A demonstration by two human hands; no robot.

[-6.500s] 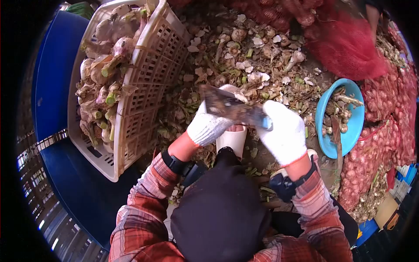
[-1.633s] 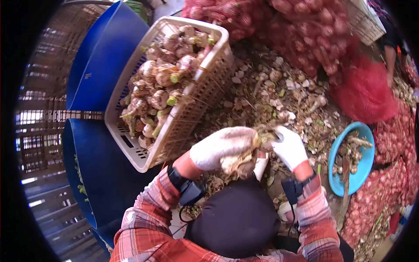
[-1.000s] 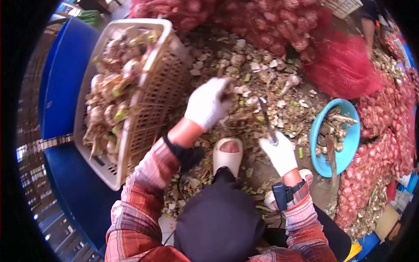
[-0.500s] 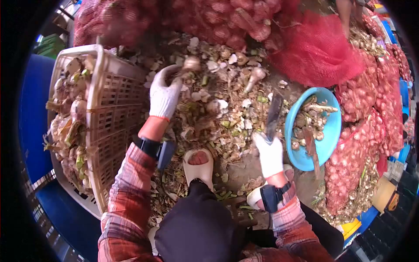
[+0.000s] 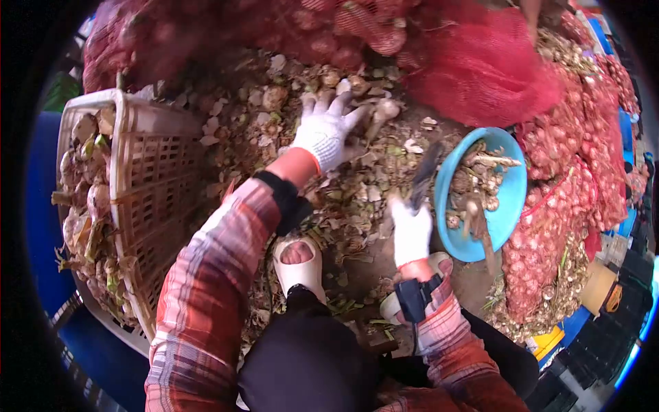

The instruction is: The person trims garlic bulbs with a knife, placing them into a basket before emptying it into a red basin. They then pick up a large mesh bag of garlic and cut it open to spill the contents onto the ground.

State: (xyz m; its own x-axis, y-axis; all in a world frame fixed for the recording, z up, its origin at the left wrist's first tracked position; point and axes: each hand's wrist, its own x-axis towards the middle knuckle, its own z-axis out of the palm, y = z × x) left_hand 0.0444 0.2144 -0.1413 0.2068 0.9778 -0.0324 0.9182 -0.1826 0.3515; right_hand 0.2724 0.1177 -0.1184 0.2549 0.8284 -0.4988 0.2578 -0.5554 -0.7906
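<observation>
Left hand (image 5: pixel 328 132), in a white glove, stretched forward with fingers spread wide over the peel litter (image 5: pixel 343 199) on the ground, gripping nothing; fingertips close to a pale bulb (image 5: pixel 385 110) lying among the scraps, contact impossible to tell. Right hand (image 5: pixel 410 230), also gloved, closed round the handle of a knife (image 5: pixel 424 177), blade angled up and away toward a blue bowl (image 5: pixel 513 180). Bowl just right of the blade, resting on the ground and partly filled with roots and trimmings. Cream crate (image 5: pixel 147 199) at left, tipped on its side, packed with untrimmed bulbs showing green stalk ends; blue drum (image 5: pixel 38 199) beyond it at the edge of view. Red mesh sacks (image 5: pixel 480 69) heaped across the top and down the right side, stuffed with bulbs. Loose empty net draped between the sacks and the bowl. Plaid sleeves (image 5: pixel 206 268) on both arms, black straps at each wrist. Cream sandal (image 5: pixel 296 264) planted in the litter between the arms, well back from the outstretched glove; second foot mostly hidden behind the right wrist. Dark trousers filling the bottom centre. Another person's bare arm just visible at the top edge, above the sacks.
</observation>
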